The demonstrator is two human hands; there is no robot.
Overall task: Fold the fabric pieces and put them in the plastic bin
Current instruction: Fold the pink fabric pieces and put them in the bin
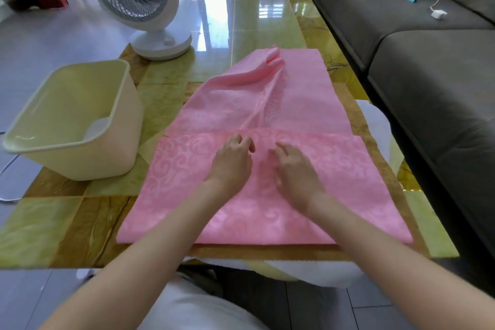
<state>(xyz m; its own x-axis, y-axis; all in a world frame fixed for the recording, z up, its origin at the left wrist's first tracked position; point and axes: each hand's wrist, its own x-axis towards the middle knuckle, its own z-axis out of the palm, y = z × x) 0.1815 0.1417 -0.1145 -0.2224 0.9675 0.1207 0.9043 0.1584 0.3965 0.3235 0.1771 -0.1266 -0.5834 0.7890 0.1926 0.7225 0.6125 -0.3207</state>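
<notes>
A pink patterned fabric [267, 104] lies spread over the middle of the table. Its near part is folded over, and the fold's edge runs across at mid-height. Both hands lie on this near layer, just below that edge. My left hand [232, 162] rests there with fingers bent, fingertips at the edge. My right hand [297, 169] sits beside it, fingers loosely curved on the cloth. No fabric is lifted between the fingers of either hand. The cream plastic bin [126, 104] stands at the table's left, with something white [97, 126] inside.
White fabric [375, 126] and a pale yellow fabric [148, 149] lie under the pink one and hang over the table's near and right edges. A white fan [139, 2] stands at the far left. A grey sofa [428, 67] runs along the right side.
</notes>
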